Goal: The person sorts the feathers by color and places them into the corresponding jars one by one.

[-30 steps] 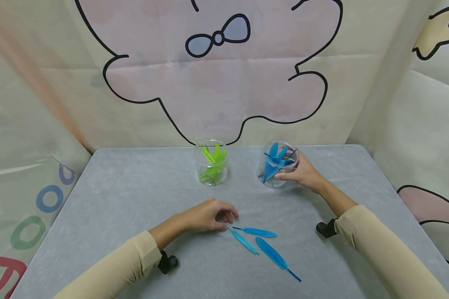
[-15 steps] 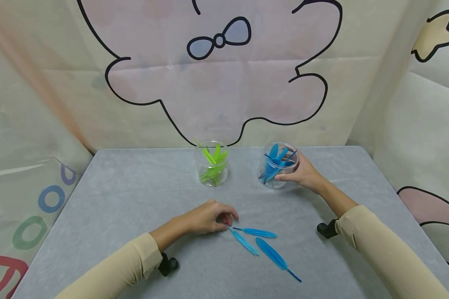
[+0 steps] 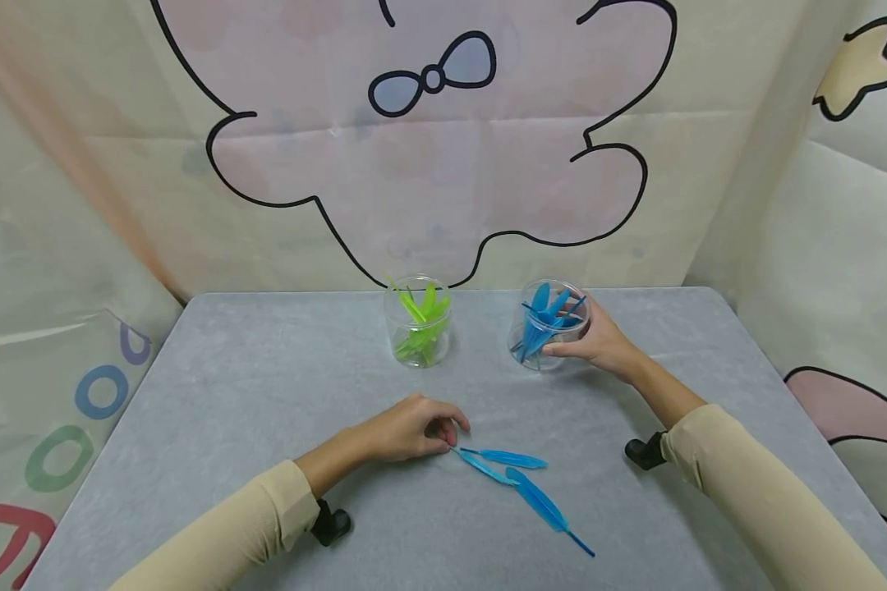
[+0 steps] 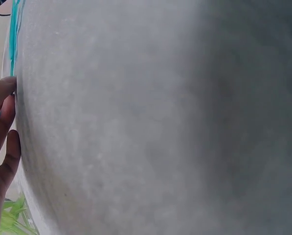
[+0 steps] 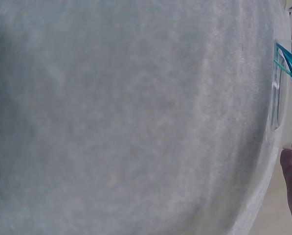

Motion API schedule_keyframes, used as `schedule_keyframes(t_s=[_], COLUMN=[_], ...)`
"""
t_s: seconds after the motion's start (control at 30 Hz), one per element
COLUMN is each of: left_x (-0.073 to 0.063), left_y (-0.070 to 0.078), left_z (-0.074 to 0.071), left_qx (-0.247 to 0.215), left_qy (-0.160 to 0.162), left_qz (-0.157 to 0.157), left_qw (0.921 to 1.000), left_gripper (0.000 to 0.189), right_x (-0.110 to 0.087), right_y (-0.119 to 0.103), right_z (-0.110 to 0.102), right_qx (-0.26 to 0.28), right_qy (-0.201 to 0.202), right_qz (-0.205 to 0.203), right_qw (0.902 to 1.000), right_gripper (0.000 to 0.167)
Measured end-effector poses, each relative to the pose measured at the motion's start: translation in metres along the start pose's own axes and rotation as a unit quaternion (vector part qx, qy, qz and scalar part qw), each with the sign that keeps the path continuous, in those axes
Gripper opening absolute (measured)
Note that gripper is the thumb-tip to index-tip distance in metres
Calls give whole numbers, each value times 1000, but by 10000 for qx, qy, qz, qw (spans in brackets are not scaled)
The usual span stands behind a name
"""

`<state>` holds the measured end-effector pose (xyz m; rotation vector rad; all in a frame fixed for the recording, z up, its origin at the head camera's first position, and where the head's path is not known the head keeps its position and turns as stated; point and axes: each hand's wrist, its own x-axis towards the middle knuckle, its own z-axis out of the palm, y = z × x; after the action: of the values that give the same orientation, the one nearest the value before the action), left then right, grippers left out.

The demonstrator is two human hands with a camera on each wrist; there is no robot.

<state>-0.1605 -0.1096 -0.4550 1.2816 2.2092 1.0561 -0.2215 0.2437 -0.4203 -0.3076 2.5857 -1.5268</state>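
My left hand [image 3: 414, 428] pinches the quill end of a light blue feather [image 3: 485, 469] between thumb and finger, low over the table. The feather's far tip meets or overlaps a larger blue feather [image 3: 540, 502]; which, I cannot tell. Another blue feather [image 3: 513, 459] lies just behind it. At the back right, my right hand [image 3: 597, 341] grips a clear plastic cup [image 3: 521, 341] from its right side, thumb in front. Several blue feathers [image 3: 543, 320] stand in that cup. In the left wrist view, thumb and finger [image 4: 6, 88] meet at the quill.
A second clear cup [image 3: 399, 328] stands upright at the back, left of the first, with several green feathers [image 3: 425, 320] inside. Grey cloth covers the table [image 3: 266, 353]. A printed fabric backdrop [image 3: 325, 164] rises behind the table's back edge.
The far tip of the light blue feather has swung up and back toward the larger blue feather, its quill still in my left fingers. My right hand and the cup have stayed put.
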Motion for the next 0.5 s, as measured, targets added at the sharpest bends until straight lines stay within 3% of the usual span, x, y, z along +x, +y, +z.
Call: schedule_keyframes(t_s=[0.33, 0.5], left_x=[-1, 1], left_y=[5, 9], left_z=[-4, -9], left_qx=[-241, -232], left_qy=[33, 215], left_qz=[-159, -13], left_qw=[9996, 9995], left_gripper=[26, 26], right_x=[0, 0], right_y=[1, 3], right_z=[0, 0], right_qx=[9, 63], right_qy=[16, -3], right_qz=[16, -3], right_qw=[10000, 10000], right_gripper=[102, 102])
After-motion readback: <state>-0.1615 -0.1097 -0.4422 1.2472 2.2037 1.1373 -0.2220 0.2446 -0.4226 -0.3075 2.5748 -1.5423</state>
